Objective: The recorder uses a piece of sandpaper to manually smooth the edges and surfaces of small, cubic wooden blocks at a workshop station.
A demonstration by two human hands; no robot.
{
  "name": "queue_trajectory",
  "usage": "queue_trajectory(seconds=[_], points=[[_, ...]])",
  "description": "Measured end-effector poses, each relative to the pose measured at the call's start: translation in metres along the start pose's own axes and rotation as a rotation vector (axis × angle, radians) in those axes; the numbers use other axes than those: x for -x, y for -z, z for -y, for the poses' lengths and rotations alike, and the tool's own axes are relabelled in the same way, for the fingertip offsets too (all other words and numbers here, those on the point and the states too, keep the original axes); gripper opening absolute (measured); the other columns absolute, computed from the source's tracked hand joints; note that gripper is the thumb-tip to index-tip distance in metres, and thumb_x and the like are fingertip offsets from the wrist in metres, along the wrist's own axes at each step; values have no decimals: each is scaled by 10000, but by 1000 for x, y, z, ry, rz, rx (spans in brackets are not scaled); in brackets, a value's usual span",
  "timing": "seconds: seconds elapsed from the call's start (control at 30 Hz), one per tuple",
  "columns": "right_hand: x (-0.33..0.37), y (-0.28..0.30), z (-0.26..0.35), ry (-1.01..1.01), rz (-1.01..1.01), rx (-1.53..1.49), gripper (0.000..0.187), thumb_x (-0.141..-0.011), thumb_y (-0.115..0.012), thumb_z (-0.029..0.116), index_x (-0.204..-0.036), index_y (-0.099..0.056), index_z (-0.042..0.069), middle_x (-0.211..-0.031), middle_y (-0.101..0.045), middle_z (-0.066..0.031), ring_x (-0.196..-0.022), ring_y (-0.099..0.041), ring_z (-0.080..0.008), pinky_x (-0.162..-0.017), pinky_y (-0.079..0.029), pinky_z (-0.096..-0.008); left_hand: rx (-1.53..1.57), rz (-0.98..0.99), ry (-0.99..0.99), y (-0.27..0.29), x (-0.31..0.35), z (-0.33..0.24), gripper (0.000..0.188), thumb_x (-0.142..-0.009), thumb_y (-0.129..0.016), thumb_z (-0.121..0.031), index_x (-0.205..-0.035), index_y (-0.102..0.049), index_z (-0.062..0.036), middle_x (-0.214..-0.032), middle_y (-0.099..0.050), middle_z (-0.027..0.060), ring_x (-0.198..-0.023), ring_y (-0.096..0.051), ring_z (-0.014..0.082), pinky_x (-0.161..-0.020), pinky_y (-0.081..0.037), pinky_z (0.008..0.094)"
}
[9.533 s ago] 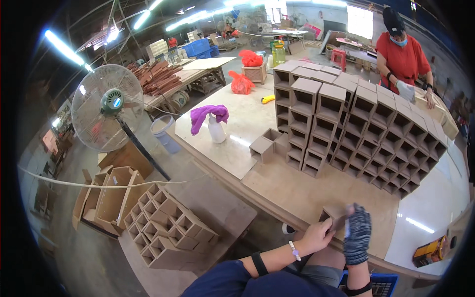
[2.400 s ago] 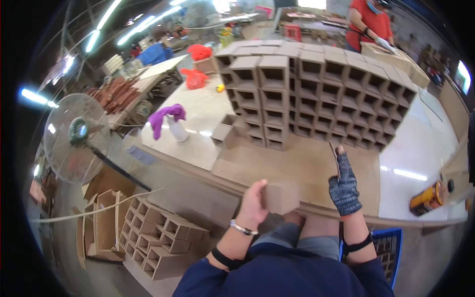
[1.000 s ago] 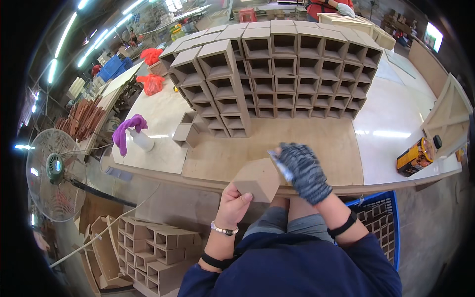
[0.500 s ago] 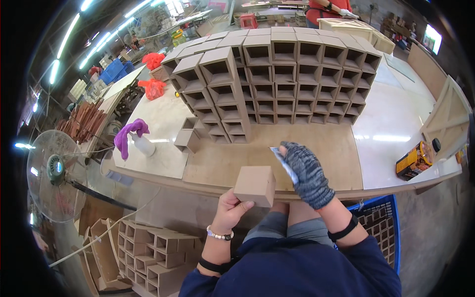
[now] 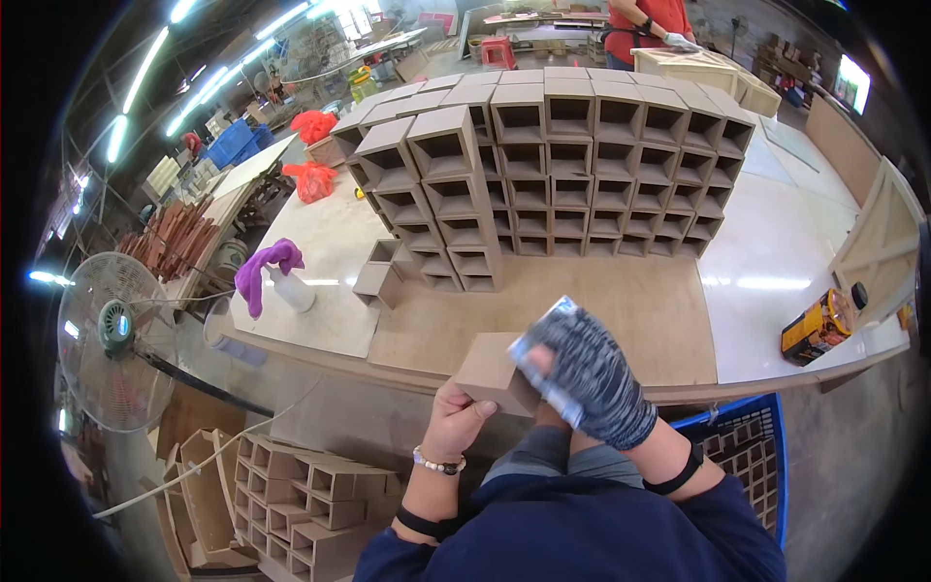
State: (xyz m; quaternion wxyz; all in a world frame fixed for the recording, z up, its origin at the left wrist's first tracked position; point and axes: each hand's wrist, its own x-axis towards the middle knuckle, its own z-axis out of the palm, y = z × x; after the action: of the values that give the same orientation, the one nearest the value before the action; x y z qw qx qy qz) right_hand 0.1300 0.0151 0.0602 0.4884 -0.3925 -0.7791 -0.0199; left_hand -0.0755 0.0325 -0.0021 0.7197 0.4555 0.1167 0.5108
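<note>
My left hand (image 5: 458,417), bare with a beaded bracelet at the wrist, grips a small brown box (image 5: 488,367) from its near left side. My right hand (image 5: 596,378), in a grey knitted fingerless glove, is closed on a thin white-and-blue pad (image 5: 561,400), whose exact kind I cannot make out. The pad lies against or just over the box's right side; whether it touches is hidden by the glove. Beyond the hands stands a tall stack of similar open-fronted boxes (image 5: 567,189) on the worktable (image 5: 640,330).
A spray bottle (image 5: 294,289) with a purple cloth (image 5: 254,276) stands left, near two loose boxes (image 5: 376,281). A jar (image 5: 817,328) sits right. Below are a blue crate (image 5: 779,456), more boxes (image 5: 325,543) and a fan (image 5: 114,339). A person in red (image 5: 645,29) stands at the back.
My right hand has moved left and down, bringing the pad up to the box. The box has tilted in my left hand, and the whole view has shifted slightly.
</note>
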Motion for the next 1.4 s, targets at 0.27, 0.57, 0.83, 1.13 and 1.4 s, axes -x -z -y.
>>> queue_trajectory(seconds=[0.27, 0.57, 0.83, 1.13, 1.4], points=[[31, -11, -39, -243, 74, 141, 485, -737, -499, -17, -1213, -490, 72, -1174, -533, -149, -1081, -509, -296, -953, -378, -396, 252, 10, -5, -4, -4, 6, 420, -792, -608, -46, -1191, -475, -27, -1198, -522, 92, -1135, -473, 240, -955, -363, 410], [42, -18, -22, -420, 27, -168, 617, -650, -445, -146, -1235, -467, 48, -1216, -502, -157, -1133, -481, -291, -972, -373, -331, 696, -172, 87, -6, -11, 13, 498, -860, -492, -406, -1184, -495, -28, -1188, -533, 102, -1132, -471, 269, -961, -353, 443], [47, -11, -30, -743, -33, -280, 718, -648, -456, -111, -1334, -299, 26, -1309, -393, -209, -1219, -386, -328, -996, -337, -327, 630, -186, 191, 1, -10, 12, 412, -843, -459, -250, -1167, -500, 1, -1168, -546, 109, -1101, -496, 255, -973, -339, 417], [8, -7, -4, -129, 12, -61, 499, -761, -505, -8, -1252, -435, 51, -1192, -500, -155, -1103, -474, -334, -977, -352, -380, 162, -96, 158, 1, -6, 8, 401, -834, -570, -101, -1197, -447, 15, -1175, -529, 117, -1112, -488, 211, -962, -363, 369], [27, -16, -36, -231, 105, 161, 326, -793, -502, 71, -1116, -541, 68, -1045, -562, -143, -982, -541, -284, -921, -391, -388, 39, -76, 46, -9, -1, 3, 362, -827, -564, -29, -1171, -463, 21, -1138, -546, 90, -1062, -512, 177, -926, -388, 324]])
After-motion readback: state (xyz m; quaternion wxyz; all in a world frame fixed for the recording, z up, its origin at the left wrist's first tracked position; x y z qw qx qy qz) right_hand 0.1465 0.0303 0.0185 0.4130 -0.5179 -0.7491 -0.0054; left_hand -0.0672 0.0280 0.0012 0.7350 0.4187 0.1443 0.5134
